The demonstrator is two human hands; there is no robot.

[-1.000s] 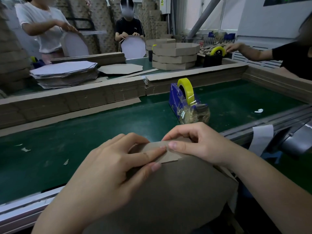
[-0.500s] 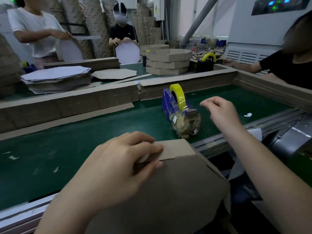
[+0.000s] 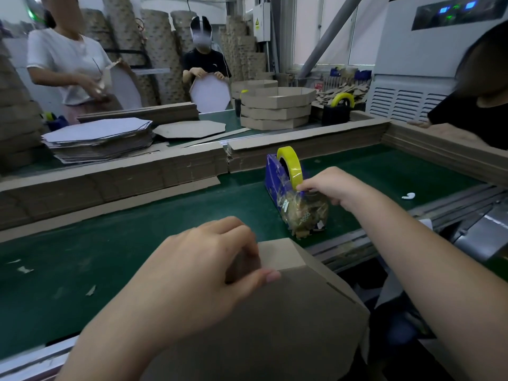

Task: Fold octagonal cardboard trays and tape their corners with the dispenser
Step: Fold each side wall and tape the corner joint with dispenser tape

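Cardboard tray, near, has its folded corner pinched by the left hand to hold shape while the right hand pinches tape at the dispenser farther right.

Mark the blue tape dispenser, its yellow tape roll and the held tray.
blue tape dispenser [image 3: 272,177], head view, on its blue side panel.
yellow tape roll [image 3: 294,163], head view, on the roll's outer band.
tray [image 3: 275,325], head view, on the broad brown face nearest the camera.
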